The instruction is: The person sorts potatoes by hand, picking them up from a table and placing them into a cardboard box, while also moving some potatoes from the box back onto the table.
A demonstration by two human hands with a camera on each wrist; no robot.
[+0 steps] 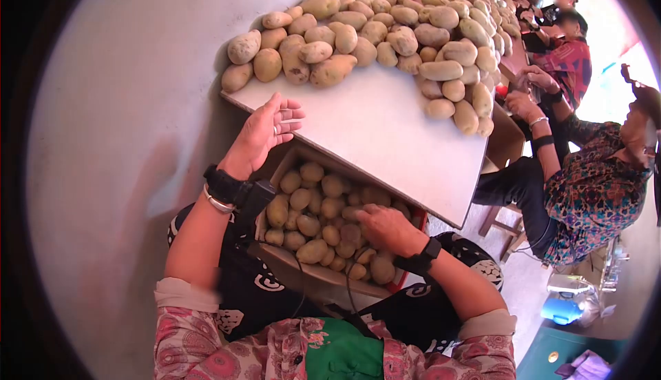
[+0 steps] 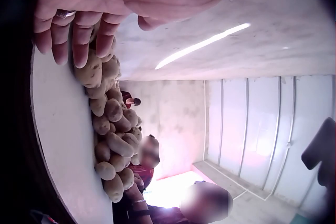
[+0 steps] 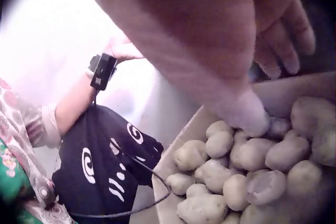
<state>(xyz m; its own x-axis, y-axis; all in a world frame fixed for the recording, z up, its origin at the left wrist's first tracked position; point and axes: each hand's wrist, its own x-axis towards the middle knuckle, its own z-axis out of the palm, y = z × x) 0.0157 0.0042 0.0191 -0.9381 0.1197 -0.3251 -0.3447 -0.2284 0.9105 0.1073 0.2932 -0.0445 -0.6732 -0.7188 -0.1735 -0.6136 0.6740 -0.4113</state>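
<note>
My left hand (image 1: pixel 265 132) is raised at the near left corner of the white tabletop (image 1: pixel 385 132), its fingers pointing over the edge and a ring on one of them. Nothing is in its grasp. In the left wrist view its fingers (image 2: pixel 81 35) overlap the near end of the potato pile (image 2: pixel 113 111). Over the right part of a cardboard box (image 1: pixel 286 259) full of potatoes (image 1: pixel 310 225) reaches my right hand (image 1: pixel 389 228). The right wrist view shows its fingers (image 3: pixel 283 45) spread apart from the thumb, whose tip is close above the potatoes. It holds nothing.
A large heap of potatoes (image 1: pixel 385 28) covers the far part of the table. The wall (image 1: pixel 131 104) runs along the left. Several people sit along the table's right side, the nearest in a patterned shirt (image 1: pixel 592 194). A blue container (image 1: pixel 561 311) stands lower right.
</note>
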